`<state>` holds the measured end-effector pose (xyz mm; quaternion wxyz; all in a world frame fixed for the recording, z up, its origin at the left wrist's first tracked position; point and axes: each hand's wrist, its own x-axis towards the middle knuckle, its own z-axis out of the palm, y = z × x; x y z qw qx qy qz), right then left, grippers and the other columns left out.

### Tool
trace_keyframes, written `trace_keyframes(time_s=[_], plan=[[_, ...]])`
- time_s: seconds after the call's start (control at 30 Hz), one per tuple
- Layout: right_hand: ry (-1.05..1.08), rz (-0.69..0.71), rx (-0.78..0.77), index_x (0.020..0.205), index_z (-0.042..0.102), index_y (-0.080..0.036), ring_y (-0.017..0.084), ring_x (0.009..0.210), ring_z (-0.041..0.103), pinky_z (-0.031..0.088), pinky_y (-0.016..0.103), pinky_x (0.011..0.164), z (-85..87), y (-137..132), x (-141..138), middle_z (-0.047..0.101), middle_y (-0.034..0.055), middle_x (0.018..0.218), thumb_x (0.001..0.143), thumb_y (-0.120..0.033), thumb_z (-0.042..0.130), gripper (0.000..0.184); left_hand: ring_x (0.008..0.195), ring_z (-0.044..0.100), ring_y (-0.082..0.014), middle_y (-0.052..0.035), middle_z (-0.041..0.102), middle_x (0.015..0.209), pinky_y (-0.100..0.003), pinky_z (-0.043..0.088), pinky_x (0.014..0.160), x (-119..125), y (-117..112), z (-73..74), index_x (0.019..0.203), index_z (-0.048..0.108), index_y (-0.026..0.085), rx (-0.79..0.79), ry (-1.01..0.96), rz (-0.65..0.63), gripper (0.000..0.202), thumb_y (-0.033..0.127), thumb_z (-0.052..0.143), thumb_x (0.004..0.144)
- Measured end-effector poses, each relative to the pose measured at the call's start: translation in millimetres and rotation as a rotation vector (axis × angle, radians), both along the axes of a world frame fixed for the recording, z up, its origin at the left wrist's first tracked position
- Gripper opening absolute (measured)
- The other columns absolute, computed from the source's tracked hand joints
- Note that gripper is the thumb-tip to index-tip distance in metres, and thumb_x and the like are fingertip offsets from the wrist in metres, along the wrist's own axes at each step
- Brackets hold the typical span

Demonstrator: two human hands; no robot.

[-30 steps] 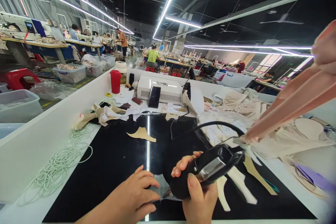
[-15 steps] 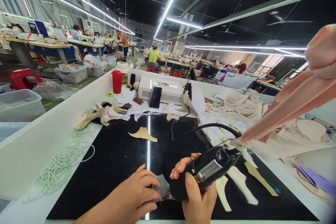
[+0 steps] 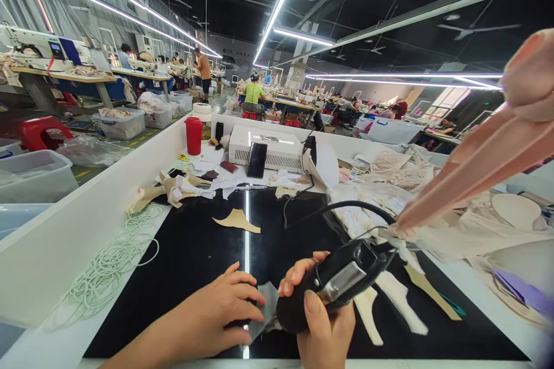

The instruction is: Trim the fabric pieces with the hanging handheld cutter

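My right hand (image 3: 322,311) is wrapped around a black corded power tool (image 3: 331,285) with a metal plate on its side. A pink fabric strap (image 3: 467,167) runs up from the tool's rear end. The narrow tip points left, at a thin grey translucent piece (image 3: 269,302) on the black board (image 3: 182,277). Fingers apart, my left hand (image 3: 231,308) rests flat at the left edge of that piece. The tool's body hides part of the tip. Beyond my hands lies a beige cut piece (image 3: 238,221); pale strips (image 3: 400,300) lie right of the tool.
Pale green cord (image 3: 104,265) is heaped along the left wall. At the back stand a red cup (image 3: 193,135), a white box (image 3: 264,147) and a phone (image 3: 257,159). Bagged cream pieces (image 3: 363,207) pile up on the right. Several people work at distant tables.
My left hand has shifted slightly, its fingers over the grey piece, more of which now shows. The tool in my right hand has moved a little left and down.
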<state>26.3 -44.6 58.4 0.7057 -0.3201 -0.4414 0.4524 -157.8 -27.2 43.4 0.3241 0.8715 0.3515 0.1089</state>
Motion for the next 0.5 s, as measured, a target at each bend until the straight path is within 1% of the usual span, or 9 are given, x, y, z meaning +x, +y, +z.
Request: trace_keyframes(time_s=[0.13,0.33,0.5], plan=[[0.016,-0.004,-0.013,0.119,0.051,-0.033,0.011,0.067,0.06,0.053,0.03,0.067,0.9,-0.9,-4.0,0.062,-0.0056,0.083,0.088,-0.049,0.074,0.042,0.14,0.045,-0.0283,0.004,0.066,0.135,-0.06,0.014,0.125,-0.5,0.3,-0.2,0.122,0.071,0.038,-0.013,-0.017,-0.006,0.05,0.014,0.081,0.079],[0.02,-0.028,-0.019,0.118,0.051,-0.032,0.011,0.066,0.059,0.052,0.03,0.066,3.9,-0.3,-3.4,0.06,-0.0057,0.082,0.086,-0.05,0.075,0.043,0.138,0.046,-0.0277,0.0042,0.066,0.135,-0.059,0.015,0.125,-0.4,-2.2,2.3,0.121,0.071,0.037,-0.025,0.0,-0.006,0.049,0.015,0.081,0.078],[0.019,-0.036,-0.008,0.118,0.051,-0.032,0.012,0.066,0.06,0.053,0.03,0.065,3.5,-0.9,-3.8,0.06,-0.0053,0.082,0.087,-0.049,0.074,0.041,0.141,0.044,-0.0301,0.0035,0.064,0.138,-0.064,0.013,0.123,-0.4,-1.6,3.9,0.123,0.07,0.038,-0.058,0.012,-0.004,0.051,0.016,0.081,0.079]])
